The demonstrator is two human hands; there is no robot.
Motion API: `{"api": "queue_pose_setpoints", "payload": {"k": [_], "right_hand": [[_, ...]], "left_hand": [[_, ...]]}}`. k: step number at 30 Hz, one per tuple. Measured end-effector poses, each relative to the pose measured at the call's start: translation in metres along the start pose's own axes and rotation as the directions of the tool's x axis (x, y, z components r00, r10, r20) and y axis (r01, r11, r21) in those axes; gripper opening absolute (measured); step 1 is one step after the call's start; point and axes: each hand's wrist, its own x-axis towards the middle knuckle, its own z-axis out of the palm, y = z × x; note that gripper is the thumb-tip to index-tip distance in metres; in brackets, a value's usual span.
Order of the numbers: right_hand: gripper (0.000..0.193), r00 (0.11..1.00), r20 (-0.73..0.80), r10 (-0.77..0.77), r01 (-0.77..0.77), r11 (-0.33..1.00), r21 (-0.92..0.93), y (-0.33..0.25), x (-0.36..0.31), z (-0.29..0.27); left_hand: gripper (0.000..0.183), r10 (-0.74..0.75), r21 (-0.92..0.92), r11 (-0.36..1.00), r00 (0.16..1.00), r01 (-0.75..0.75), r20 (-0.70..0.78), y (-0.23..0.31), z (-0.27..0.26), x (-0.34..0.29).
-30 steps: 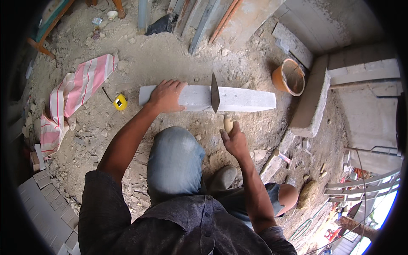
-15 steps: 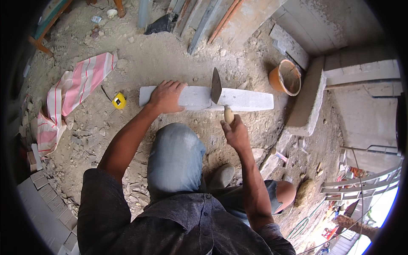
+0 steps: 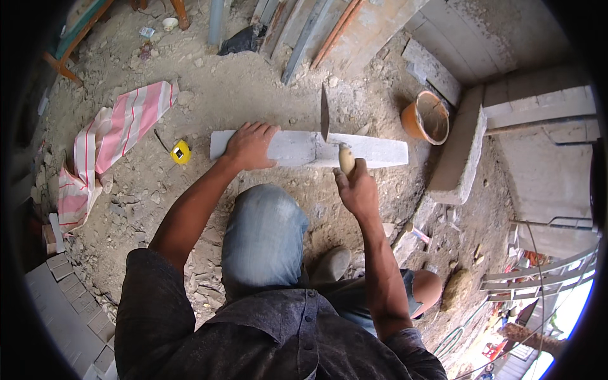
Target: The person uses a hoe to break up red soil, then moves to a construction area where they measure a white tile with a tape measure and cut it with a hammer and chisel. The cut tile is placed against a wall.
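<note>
A long pale stone slab lies flat on the dirt in front of my knees. My left hand presses down on its left part, fingers spread. My right hand grips the wooden handle of a trowel. Its dark blade stands on edge over the middle of the slab, tip pointing away from me. My bent knee in blue jeans sits just below the slab.
A yellow tape measure lies left of the slab beside a pink striped cloth. An orange bucket stands at the right next to a concrete block. Planks and pipes lean at the top. Grey pavers sit at the lower left.
My right hand has lifted and tilted the trowel, so the blade now reaches farther up over the slab. My left hand has stayed on the slab.
</note>
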Motion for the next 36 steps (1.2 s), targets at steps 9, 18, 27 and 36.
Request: {"api": "queue_pose_setpoints", "payload": {"k": [9,18,27,36], "right_hand": [[0.032,0.998,-0.065,0.027,-0.026,0.999,0.019,0.047,-0.028,0.043],[0.035,0.664,-0.746,-0.05,0.609,0.615,0.501,-0.047,-0.008,-0.043],[0.032,1.0,0.029,0.007,-0.013,0.971,0.238,0.013,-0.001,-0.001],[0.037,0.998,0.031,0.049,-0.051,0.996,0.069,0.073,-0.028,0.061]], "left_hand": [[0.091,0.06,-0.048,0.997,0.998,-0.06,0.005,0.005,0.004,0.013],[0.091,-0.006,0.016,1.0,1.0,0.006,0.018,-0.011,-0.004,0.001],[0.09,0.003,0.034,0.999,1.0,-0.003,-0.008,-0.004,0.014,-0.009],[0.09,0.062,0.008,0.998,0.997,-0.062,-0.04,0.012,-0.008,0.026]]}}
